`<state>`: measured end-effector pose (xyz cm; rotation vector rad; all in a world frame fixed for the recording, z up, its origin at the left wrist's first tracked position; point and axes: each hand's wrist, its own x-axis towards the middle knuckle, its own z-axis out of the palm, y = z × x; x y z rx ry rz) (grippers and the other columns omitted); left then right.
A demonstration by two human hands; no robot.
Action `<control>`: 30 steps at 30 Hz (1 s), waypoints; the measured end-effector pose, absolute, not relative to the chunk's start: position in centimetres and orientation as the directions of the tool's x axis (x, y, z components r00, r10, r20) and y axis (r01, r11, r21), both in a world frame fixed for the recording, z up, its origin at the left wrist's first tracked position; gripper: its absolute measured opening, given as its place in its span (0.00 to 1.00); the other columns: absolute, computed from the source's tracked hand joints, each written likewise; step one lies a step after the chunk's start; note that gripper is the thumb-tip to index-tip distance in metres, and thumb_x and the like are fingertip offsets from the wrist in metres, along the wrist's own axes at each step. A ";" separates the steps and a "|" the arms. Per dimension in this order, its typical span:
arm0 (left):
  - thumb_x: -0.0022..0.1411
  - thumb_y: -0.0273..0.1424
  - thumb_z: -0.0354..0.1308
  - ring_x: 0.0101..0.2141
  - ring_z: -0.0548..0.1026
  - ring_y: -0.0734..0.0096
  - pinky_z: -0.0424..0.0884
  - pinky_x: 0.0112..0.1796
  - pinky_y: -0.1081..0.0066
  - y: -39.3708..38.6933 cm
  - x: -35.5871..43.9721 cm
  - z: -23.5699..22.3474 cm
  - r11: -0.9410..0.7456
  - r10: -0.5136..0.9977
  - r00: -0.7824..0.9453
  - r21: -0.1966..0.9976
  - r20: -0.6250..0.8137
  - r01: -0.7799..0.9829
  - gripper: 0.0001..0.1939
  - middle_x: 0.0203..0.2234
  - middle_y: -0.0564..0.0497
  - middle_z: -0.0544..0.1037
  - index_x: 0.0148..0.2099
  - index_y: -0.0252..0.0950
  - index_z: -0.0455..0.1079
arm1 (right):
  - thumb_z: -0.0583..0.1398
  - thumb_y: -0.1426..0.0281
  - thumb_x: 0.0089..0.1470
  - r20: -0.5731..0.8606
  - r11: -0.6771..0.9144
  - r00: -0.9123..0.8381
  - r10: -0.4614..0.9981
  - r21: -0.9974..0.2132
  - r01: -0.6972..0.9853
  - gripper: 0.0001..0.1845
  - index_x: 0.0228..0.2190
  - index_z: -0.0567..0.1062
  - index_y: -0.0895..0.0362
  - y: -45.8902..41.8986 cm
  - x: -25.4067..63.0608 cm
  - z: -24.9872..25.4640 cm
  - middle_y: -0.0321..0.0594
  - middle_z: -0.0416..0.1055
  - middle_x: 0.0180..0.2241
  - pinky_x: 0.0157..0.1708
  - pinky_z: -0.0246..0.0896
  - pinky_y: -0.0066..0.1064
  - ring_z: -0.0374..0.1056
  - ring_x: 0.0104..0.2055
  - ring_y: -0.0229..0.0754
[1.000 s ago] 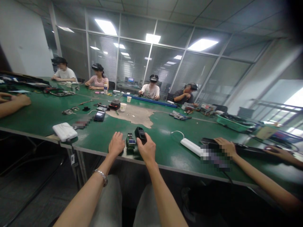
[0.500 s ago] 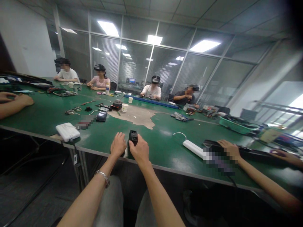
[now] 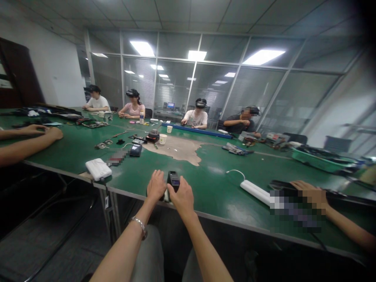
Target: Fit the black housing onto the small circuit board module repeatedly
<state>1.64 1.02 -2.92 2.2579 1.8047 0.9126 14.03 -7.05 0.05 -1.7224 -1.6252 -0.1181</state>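
Close to the table's near edge, my right hand (image 3: 182, 196) is closed around a black boxy device (image 3: 173, 178). Its end with dark recesses faces up, and a bluish patch shows on the near side. My left hand (image 3: 156, 185) rests just left of it, fingers curled down over something dark that is mostly hidden beneath the palm. A small pale piece (image 3: 166, 195) shows between the two hands. What the left fingers grip cannot be made out.
On the green table (image 3: 217, 196) lie a white power bank (image 3: 98, 169), a white power strip (image 3: 255, 192), a paper cup (image 3: 163, 139) and a green basket (image 3: 320, 159). A co-worker's hand (image 3: 311, 192) is at the right, another's arms (image 3: 35, 143) at the left. Several people sit opposite.
The whole view has shifted, so the table and people appear farther right and lower. My right hand still grips the black device, whose bluish patch now shows. My left hand stays beside it.
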 end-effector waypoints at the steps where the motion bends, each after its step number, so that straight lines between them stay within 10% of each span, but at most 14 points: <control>1: 0.64 0.26 0.49 0.65 0.56 0.58 0.56 0.62 0.61 1.0 1.6 -2.9 -0.287 0.918 0.112 0.440 0.381 0.851 0.23 0.62 0.38 0.65 0.60 0.29 0.65 | 0.60 0.59 0.56 0.529 0.075 0.205 0.823 -0.460 0.885 0.35 0.57 0.65 0.70 -7.1 14.0 0.0 0.61 0.69 0.52 0.53 0.59 0.41 0.66 0.54 0.57; 19: 0.63 0.26 0.52 0.65 0.58 0.59 0.56 0.63 0.60 0.6 2.1 -2.6 -0.294 0.910 0.103 0.449 0.402 0.844 0.21 0.60 0.41 0.68 0.58 0.34 0.68 | 0.59 0.56 0.56 0.564 0.105 0.362 0.742 -0.631 0.768 0.32 0.55 0.70 0.63 -6.4 16.6 4.5 0.55 0.75 0.47 0.48 0.62 0.36 0.72 0.48 0.51; 30: 0.64 0.26 0.50 0.64 0.58 0.57 0.56 0.63 0.59 0.4 1.8 -2.1 -0.295 0.915 0.112 0.452 0.388 0.842 0.20 0.61 0.38 0.67 0.57 0.31 0.68 | 0.56 0.59 0.56 0.501 -0.015 0.396 0.769 -0.605 0.796 0.32 0.56 0.68 0.67 -6.0 19.3 -1.7 0.59 0.74 0.46 0.48 0.62 0.41 0.71 0.47 0.55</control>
